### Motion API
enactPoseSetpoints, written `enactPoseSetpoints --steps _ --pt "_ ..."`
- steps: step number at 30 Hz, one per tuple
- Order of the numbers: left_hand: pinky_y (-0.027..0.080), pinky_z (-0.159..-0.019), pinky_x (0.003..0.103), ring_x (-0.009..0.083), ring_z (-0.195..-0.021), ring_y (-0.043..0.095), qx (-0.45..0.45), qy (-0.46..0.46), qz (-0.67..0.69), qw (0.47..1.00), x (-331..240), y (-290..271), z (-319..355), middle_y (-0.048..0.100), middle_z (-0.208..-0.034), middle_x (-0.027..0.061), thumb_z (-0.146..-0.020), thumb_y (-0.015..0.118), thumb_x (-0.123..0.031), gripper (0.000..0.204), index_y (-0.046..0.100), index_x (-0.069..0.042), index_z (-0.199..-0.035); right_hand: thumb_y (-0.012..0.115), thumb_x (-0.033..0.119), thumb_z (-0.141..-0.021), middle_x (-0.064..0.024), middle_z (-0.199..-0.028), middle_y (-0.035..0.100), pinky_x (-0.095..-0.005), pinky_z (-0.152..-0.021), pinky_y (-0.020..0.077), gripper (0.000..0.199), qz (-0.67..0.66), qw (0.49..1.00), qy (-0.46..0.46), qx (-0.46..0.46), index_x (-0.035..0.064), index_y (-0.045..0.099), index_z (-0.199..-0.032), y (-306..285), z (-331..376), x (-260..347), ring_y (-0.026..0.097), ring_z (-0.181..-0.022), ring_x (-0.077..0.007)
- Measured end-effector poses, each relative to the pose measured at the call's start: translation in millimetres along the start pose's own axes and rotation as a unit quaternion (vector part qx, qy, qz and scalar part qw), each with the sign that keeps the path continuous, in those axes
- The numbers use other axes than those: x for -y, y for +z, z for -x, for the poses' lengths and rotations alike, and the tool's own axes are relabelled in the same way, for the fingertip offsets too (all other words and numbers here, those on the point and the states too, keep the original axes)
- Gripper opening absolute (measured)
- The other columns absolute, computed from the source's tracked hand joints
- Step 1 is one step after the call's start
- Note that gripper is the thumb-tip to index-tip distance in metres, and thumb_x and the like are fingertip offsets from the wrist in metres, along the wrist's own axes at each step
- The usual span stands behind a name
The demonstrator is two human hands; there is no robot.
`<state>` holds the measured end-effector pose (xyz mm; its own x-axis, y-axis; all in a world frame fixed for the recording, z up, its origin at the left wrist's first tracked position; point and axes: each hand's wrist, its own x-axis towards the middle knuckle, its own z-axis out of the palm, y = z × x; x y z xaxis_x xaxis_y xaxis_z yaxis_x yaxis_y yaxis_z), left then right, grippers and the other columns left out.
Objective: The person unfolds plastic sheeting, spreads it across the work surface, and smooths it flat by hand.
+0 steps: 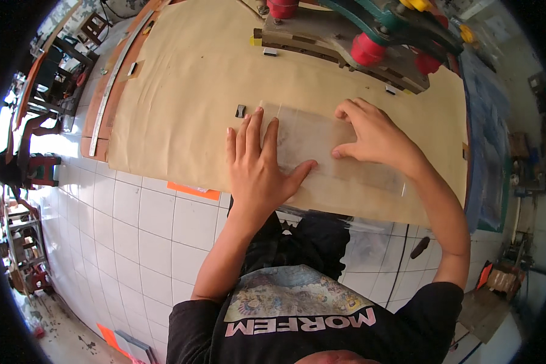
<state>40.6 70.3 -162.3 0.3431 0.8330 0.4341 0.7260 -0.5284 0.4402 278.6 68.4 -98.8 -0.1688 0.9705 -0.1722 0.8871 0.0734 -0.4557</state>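
Observation:
A clear plastic sheet [306,136] lies on the brown paper [176,103] that covers the table. My left hand [256,167] rests spread at the sheet's left side, fingers stretched away from me and thumb out to the right over the plastic. Over the sheet's right part is my right hand [376,136], its fingers bent and its thumb well apart from them. Nothing shows between the fingers of either hand. A small dark block [241,111] sits just beyond my left fingertips.
A heavy press-like machine [346,45] with red feet and a green arm stands at the far right of the table. A long metal ruler [108,91] lies along the left edge. Blue plastic sheeting [488,145] hangs at the right. Tiled floor [139,218] shows at the left.

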Motion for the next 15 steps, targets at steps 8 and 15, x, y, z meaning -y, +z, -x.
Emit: enactPoseSetpoints --steps 8,15 --pt "0.031 -0.112 0.058 0.0388 -0.134 0.046 -0.021 0.018 0.010 1.000 4 -4 -2 0.046 -0.147 0.0223 -0.066 0.086 -0.048 0.083 0.058 -0.002 -0.129 0.068 0.017 -0.087 -0.0095 -0.075 0.066 -0.0344 -0.067 0.0539 0.024 -0.125 0.967 0.012 0.223 -0.0026 0.063 -0.100 -33 -14 6 0.064 -0.070 -0.0169" --pt "0.036 -0.112 0.050 0.0368 -0.136 0.044 0.016 -0.015 0.431 0.902 11 -4 6 0.037 -0.152 0.0220 -0.075 0.086 -0.037 0.098 0.033 -0.003 -0.150 0.061 0.016 -0.090 -0.0107 -0.074 0.069 -0.0361 -0.068 0.0532 0.016 -0.094 0.991 -0.034 0.087 0.0017 0.066 -0.096 -46 74 6 0.068 -0.069 -0.0212"
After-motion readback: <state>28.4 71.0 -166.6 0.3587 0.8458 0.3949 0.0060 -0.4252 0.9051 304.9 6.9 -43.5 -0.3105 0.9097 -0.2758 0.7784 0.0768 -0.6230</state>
